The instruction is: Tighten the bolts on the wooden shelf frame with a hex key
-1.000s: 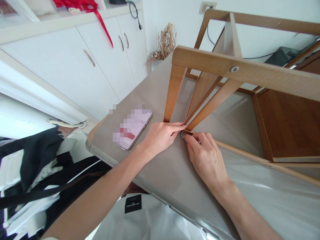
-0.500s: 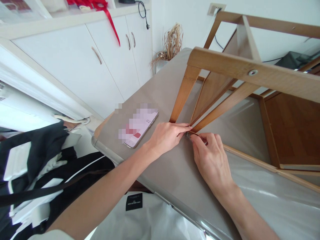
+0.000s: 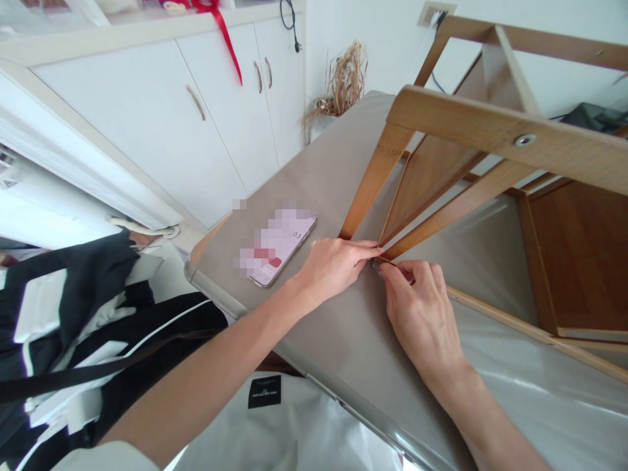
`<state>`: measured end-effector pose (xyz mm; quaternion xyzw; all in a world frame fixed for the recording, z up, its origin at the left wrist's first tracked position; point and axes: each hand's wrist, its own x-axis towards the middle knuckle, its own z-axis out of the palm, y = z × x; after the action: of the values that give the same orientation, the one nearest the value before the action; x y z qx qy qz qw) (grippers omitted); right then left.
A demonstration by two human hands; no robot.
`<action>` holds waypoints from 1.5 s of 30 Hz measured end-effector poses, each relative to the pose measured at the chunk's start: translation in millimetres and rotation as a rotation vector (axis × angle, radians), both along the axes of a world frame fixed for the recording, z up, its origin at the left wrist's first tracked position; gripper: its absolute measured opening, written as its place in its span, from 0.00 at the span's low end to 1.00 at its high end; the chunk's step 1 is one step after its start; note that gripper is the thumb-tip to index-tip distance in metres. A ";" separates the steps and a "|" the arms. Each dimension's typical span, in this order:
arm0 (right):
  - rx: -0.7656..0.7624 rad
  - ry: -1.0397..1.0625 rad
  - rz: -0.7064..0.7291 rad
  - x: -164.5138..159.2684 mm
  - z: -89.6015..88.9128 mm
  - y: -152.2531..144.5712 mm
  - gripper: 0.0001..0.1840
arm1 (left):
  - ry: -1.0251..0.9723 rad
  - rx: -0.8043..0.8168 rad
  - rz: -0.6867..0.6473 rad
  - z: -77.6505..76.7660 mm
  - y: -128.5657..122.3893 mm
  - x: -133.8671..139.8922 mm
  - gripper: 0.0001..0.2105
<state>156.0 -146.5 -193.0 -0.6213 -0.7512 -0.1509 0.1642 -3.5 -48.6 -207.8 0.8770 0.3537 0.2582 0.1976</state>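
A wooden shelf frame stands on the table, its slanting legs meeting at a low corner in front of me. My left hand presses its straight, closed-together fingertips on that corner and steadies it. Just right of it, my right hand is closed in a pinch at the bottom rail's end. A small shiny bit shows by those fingertips, too small to name; most of what they pinch is hidden. The bottom rail runs off to the right.
A phone with a lit, partly blurred screen lies left of my left hand on the grey-covered table. White cabinets and a dried plant stand behind. Dark clothes and white items are at the left.
The whole view has shifted slightly, so everything sits a little farther right. Both hands stay at the same corner, and the phone's digits went from 02 to 03.
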 end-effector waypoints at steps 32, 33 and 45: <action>0.015 -0.147 0.032 -6.9 10.8 3.2 0.10 | 0.068 0.015 0.001 2.7 -0.4 -1.3 0.18; 0.023 -0.154 0.031 -7.1 11.6 3.4 0.09 | 0.071 0.016 0.002 2.6 -0.3 -1.3 0.18; 0.015 -0.182 0.009 5.1 6.6 0.6 0.09 | 0.060 0.062 -0.002 4.0 -1.5 -1.4 0.17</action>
<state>161.1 -145.8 -186.4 -0.6005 -0.7646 -0.2116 0.1004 -4.8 -50.1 -203.8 0.8903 0.3505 0.2425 0.1602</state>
